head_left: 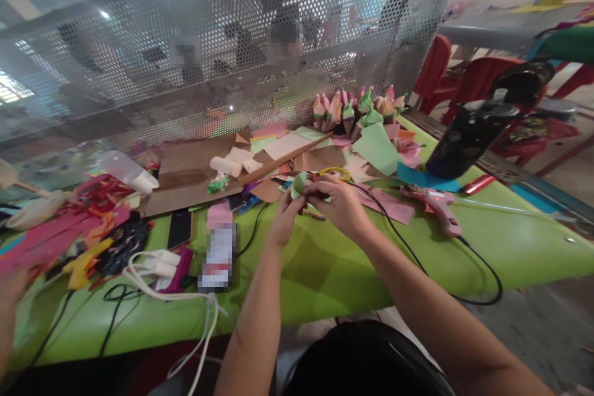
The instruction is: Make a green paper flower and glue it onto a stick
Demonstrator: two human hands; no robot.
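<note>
Pale-green rolled paper (299, 185) is above the table (320, 284). Left hand (283, 220) pinches it, fingers closed; right hand (342, 203) curls its fingers at the lower end, grip unclear. Pink glue gun (435, 204) lies rightward.

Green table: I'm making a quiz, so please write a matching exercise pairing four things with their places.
1. Curled green paper
2. Pink glue gun
3. Yellow glue gun
4. Swirl-topped cones

A. Toward the table's left end
B. In the left hand
C. By the perforated screen
D. Right of the right hand

Pairs: 1-B, 2-D, 3-A, 4-C
</note>
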